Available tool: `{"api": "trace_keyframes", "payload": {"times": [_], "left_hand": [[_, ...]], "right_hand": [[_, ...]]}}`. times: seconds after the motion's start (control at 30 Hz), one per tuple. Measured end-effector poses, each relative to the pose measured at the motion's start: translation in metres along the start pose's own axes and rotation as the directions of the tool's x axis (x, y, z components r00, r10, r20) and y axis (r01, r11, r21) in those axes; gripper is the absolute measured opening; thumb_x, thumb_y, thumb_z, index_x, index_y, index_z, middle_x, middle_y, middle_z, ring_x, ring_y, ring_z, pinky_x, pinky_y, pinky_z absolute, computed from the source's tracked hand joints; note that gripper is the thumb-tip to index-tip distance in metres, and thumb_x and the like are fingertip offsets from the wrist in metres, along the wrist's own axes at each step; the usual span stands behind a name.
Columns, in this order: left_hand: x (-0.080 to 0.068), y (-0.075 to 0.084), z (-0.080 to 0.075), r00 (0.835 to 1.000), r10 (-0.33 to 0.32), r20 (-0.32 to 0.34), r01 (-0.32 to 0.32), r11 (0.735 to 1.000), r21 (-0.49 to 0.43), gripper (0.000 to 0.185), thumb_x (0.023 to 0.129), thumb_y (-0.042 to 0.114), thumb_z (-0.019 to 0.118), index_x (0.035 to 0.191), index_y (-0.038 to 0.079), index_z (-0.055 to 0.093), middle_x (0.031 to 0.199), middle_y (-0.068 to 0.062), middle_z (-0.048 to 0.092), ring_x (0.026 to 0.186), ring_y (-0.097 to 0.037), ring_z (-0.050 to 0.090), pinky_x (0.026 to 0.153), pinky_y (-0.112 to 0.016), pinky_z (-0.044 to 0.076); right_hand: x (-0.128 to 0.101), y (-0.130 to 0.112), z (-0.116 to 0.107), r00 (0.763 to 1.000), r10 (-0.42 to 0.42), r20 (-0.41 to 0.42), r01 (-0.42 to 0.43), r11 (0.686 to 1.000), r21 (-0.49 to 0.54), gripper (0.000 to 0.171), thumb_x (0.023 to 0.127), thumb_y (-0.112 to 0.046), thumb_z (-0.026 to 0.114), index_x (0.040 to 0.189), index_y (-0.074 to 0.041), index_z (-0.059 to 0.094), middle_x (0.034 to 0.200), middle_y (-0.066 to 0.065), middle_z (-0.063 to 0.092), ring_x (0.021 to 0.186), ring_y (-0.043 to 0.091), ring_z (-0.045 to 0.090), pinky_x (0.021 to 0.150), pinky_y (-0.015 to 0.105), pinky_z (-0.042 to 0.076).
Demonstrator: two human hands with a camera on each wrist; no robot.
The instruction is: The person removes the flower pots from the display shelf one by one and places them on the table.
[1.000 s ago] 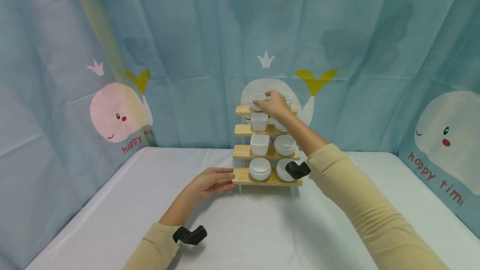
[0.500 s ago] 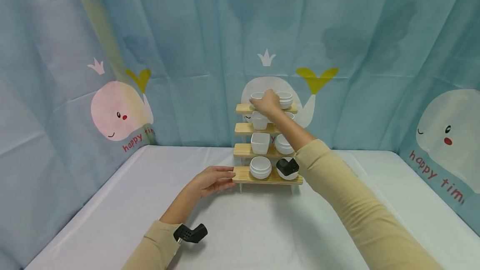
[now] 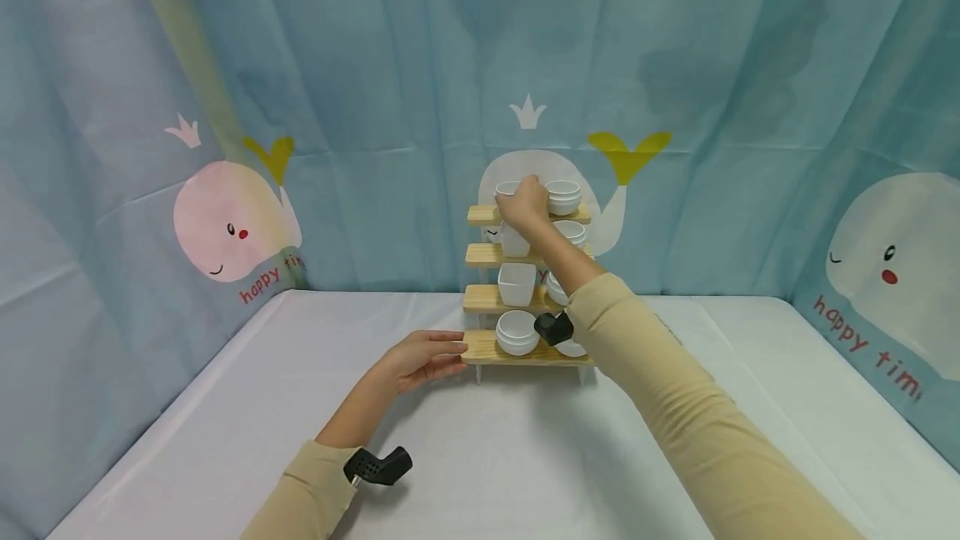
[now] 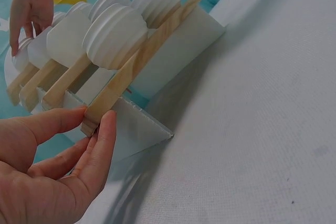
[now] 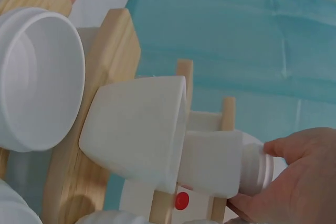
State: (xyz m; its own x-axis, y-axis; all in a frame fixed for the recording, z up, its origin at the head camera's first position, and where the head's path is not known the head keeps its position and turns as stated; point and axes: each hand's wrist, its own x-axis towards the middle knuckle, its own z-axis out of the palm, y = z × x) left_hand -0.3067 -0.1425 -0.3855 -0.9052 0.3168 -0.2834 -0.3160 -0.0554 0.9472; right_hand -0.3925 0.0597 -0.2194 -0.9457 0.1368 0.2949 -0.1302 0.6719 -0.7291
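Observation:
A four-step wooden rack (image 3: 487, 349) stands at the back of the white table and carries several white bowls and square cups. My right hand (image 3: 522, 204) is at the top step, its fingers around a small white round bowl (image 3: 507, 188) at the left end; the right wrist view shows the fingers (image 5: 294, 150) curled on that bowl (image 5: 257, 169). My left hand (image 3: 420, 359) holds the left end of the bottom plank; in the left wrist view the thumb and fingers (image 4: 102, 145) pinch the plank's end (image 4: 94, 119).
A blue curtain with whale prints (image 3: 232, 227) closes the back and sides. A second round bowl (image 3: 563, 194) shares the top step. Square cups (image 3: 517, 282) and round bowls (image 3: 517, 332) fill the lower steps. The white tablecloth (image 3: 525, 448) stretches in front.
My right hand has shifted slightly left along the top step, staying on the small bowl. The left hand has stayed on the bottom plank.

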Motion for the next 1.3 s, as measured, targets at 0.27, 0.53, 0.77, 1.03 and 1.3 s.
{"api": "trace_keyframes", "payload": {"times": [0.27, 0.53, 0.77, 1.03, 1.3], "left_hand": [[0.0, 0.002, 0.002, 1.0, -0.006, 0.008, 0.006, 1.0, 0.01, 0.052, 0.106, 0.0, 0.059, 0.153, -0.014, 0.041, 0.121, -0.019, 0.065, 0.09, -0.012, 0.073, 0.087, -0.024, 0.065], [-0.002, 0.001, 0.003, 1.0, -0.013, 0.003, 0.013, 1.0, 0.01, 0.052, 0.106, 0.0, 0.059, 0.153, -0.014, 0.041, 0.121, -0.019, 0.066, 0.091, -0.013, 0.073, 0.088, -0.025, 0.065], [-0.003, 0.0, 0.0, 1.0, -0.005, 0.007, 0.005, 1.0, 0.008, 0.052, 0.106, -0.001, 0.059, 0.153, -0.015, 0.04, 0.119, -0.018, 0.066, 0.091, -0.013, 0.073, 0.087, -0.025, 0.065], [-0.002, -0.001, -0.002, 1.0, -0.007, 0.011, 0.007, 1.0, -0.005, 0.052, 0.106, -0.001, 0.058, 0.153, -0.015, 0.04, 0.118, -0.017, 0.066, 0.09, -0.012, 0.073, 0.087, -0.025, 0.065], [-0.002, -0.002, -0.001, 1.0, -0.003, 0.012, 0.003, 1.0, 0.0, 0.052, 0.106, 0.0, 0.059, 0.153, -0.014, 0.04, 0.122, -0.019, 0.065, 0.091, -0.013, 0.073, 0.088, -0.025, 0.065]], "right_hand": [[-0.001, -0.003, 0.005, 0.999, 0.014, -0.029, -0.014, 1.0, -0.002, 0.058, 0.105, -0.027, 0.067, 0.141, 0.013, 0.046, 0.139, 0.031, 0.055, 0.133, 0.042, 0.055, 0.112, 0.046, 0.052], [-0.005, -0.002, 0.002, 1.0, 0.002, -0.019, -0.001, 1.0, 0.027, 0.055, 0.104, -0.026, 0.067, 0.138, 0.013, 0.048, 0.138, 0.03, 0.055, 0.131, 0.041, 0.055, 0.11, 0.047, 0.053], [-0.009, -0.002, 0.001, 0.999, -0.028, -0.022, 0.029, 0.996, 0.084, 0.056, 0.1, -0.023, 0.074, 0.138, 0.011, 0.052, 0.136, 0.028, 0.06, 0.129, 0.04, 0.058, 0.111, 0.046, 0.053], [-0.012, -0.002, -0.001, 1.0, -0.027, -0.003, 0.027, 0.991, 0.129, 0.063, 0.098, -0.024, 0.076, 0.144, 0.009, 0.05, 0.144, 0.027, 0.057, 0.136, 0.039, 0.054, 0.116, 0.044, 0.049], [-0.017, -0.001, -0.005, 0.999, -0.037, 0.025, 0.032, 0.987, 0.158, 0.065, 0.098, -0.026, 0.075, 0.146, 0.008, 0.049, 0.147, 0.026, 0.055, 0.139, 0.039, 0.05, 0.118, 0.045, 0.047]]}}
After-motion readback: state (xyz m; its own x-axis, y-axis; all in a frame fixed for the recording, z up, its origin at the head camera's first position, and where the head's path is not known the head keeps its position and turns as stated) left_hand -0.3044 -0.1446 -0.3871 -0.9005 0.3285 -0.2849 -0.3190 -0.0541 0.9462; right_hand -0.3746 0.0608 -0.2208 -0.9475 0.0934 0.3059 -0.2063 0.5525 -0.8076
